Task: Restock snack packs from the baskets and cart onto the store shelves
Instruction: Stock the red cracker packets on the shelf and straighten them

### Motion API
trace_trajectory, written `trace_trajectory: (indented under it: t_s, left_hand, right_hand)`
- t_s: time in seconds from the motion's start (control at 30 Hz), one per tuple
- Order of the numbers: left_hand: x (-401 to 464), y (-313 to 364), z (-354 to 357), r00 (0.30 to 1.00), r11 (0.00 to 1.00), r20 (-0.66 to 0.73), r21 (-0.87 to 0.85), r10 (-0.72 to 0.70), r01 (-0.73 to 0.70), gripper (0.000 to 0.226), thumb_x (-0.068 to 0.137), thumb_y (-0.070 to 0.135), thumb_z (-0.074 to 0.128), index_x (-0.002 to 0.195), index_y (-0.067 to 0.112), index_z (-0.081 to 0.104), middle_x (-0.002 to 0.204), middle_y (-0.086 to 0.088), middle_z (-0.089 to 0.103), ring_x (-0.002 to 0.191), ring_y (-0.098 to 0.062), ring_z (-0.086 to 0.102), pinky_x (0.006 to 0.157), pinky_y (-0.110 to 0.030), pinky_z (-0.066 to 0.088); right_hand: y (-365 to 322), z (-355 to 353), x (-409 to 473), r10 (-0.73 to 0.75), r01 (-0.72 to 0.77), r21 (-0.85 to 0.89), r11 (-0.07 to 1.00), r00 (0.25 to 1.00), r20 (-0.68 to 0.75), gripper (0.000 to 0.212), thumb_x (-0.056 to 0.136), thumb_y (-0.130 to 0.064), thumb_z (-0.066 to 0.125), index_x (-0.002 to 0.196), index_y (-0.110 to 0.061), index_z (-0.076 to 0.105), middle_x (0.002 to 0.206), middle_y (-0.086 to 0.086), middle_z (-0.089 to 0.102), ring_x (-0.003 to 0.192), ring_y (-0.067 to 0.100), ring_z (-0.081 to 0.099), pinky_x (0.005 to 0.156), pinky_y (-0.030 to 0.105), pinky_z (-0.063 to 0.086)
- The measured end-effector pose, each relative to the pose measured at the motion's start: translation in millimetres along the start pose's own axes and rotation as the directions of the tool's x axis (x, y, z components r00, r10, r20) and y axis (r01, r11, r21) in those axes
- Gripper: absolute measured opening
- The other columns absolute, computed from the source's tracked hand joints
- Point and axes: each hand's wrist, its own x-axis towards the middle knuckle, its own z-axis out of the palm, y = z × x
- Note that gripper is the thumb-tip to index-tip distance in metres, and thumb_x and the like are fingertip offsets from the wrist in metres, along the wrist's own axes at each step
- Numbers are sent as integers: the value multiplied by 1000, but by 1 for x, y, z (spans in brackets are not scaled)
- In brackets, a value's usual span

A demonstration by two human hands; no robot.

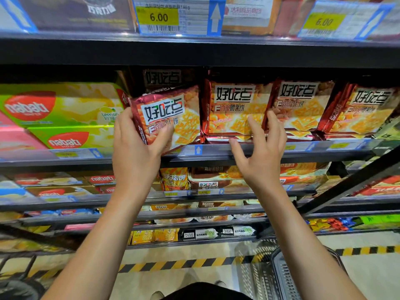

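My left hand [136,152] grips a red and orange cracker pack [173,118] by its left edge, thumb across the front. The pack is tilted at the front of the middle shelf [216,158], left of a row of like packs. My right hand [262,152] is spread with straight fingers in front of the second pack [236,109] and the third pack [303,105]; its fingertips touch their lower fronts. A fourth pack [363,109] stands at the far right of the row.
Green and yellow wafer boxes [60,109] fill the shelf to the left. Price tags [175,17] hang on the upper shelf edge. Lower shelves hold more snack packs [207,176]. A dark basket [287,276] sits low right, above a yellow and black floor stripe [173,264].
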Motion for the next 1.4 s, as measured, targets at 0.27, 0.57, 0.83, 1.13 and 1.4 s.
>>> trace_trajectory:
  t_s: [0.27, 0.57, 0.83, 1.13, 1.4]
  left_hand:
    - [-1, -5, 1, 987, 980, 83, 135, 136, -146, 74, 87, 18, 75, 147, -3, 37, 127, -18, 38, 113, -4, 32, 99, 0, 26]
    - [2, -2, 18, 964, 925, -32, 292, 265, -245, 77, 94, 14, 71, 155, 1, 27, 134, -28, 38, 117, -31, 42, 86, -39, 49]
    - [-7, -14, 37, 941, 841, 44, 434, 337, -322, 40, 94, 6, 66, 131, 18, 58, 135, -15, 45, 117, -39, 43, 94, -50, 41]
    - [-37, -9, 54, 916, 828, 281, 409, 285, -383, 53, 100, 44, 48, 151, 31, 48, 166, -17, 19, 150, -48, 16, 118, -63, 18]
    - [-17, -12, 60, 909, 816, 347, 441, 230, -375, 50, 100, 50, 45, 147, 32, 51, 161, -14, 22, 146, -52, 16, 117, -66, 21]
  right_hand:
    - [0, 2, -1, 31, -31, -9, 999, 999, 38, 59, 99, -45, 63, 151, -19, 49, 165, 15, 27, 152, 37, 22, 120, 60, 25]
    - [1, 2, -1, 43, -42, -17, 999, 997, 57, 63, 99, -46, 62, 154, -19, 45, 166, 16, 24, 153, 34, 21, 119, 58, 25]
    - [0, -3, -1, 54, -52, -25, 998, 996, 76, 64, 99, -47, 62, 154, -20, 45, 166, 15, 23, 153, 32, 20, 120, 54, 23]
    - [-8, -6, -1, 36, -36, 3, 999, 995, 90, 61, 100, -41, 63, 155, -25, 44, 170, 12, 11, 156, 35, 11, 122, 55, 22]
    - [-32, -4, 9, 36, -21, -70, 997, 975, 220, 54, 102, -49, 55, 153, -35, 45, 170, 12, 11, 156, 42, -1, 120, 63, 20]
